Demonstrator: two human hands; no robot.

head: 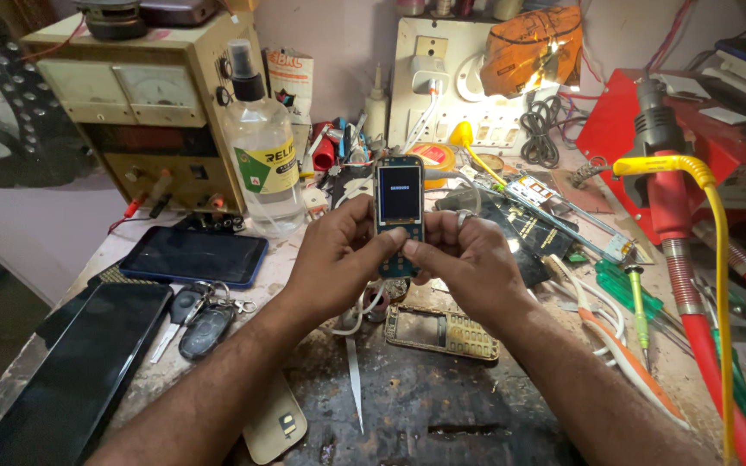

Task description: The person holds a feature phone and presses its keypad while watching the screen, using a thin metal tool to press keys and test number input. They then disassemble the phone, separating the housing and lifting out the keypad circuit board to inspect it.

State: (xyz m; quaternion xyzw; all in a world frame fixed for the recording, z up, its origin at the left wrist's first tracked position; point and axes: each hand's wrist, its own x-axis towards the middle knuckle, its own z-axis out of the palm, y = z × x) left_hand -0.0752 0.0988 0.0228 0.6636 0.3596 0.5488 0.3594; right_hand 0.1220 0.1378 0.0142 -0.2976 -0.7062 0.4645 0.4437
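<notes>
Cluttered workbench [407,406], clear liquid in spray bottle [262,147]

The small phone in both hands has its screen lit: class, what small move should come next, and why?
Probably press a key with the right thumb. The small phone is upright, gripped by the left hand and right hand, its screen lit; both thumbs already rest on the exposed keypad area.

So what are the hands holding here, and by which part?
Both hands, left and right, hold a small phone upright by its lower half, thumbs pressed on the front below the lit screen.
</notes>
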